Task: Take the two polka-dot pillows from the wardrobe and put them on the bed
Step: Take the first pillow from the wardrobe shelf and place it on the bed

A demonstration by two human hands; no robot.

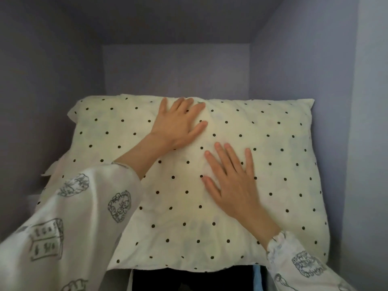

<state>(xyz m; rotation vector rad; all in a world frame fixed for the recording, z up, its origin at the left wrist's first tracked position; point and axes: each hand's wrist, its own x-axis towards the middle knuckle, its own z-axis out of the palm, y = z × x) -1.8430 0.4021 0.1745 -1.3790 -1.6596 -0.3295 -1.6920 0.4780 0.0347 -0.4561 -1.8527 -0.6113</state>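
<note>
A cream pillow with black polka dots (273, 164) lies flat on a shelf inside the wardrobe and fills most of its width. My left hand (178, 124) rests flat on its far upper part, fingers spread. Lower down and nearer to me, my right hand (233, 183) lies flat on the pillow's middle, fingers apart. Neither hand grips the fabric. At the left, a second layer of the same dotted fabric (69, 114) peeks out under the top pillow. I cannot tell whether it is a second pillow.
The wardrobe's pale grey side walls (294, 70) and back panel (176, 68) close in the pillow on three sides. Below the shelf's front edge hang dark clothes (189, 280) and a blue item (257, 278). My loose white printed sleeves cover the lower corners.
</note>
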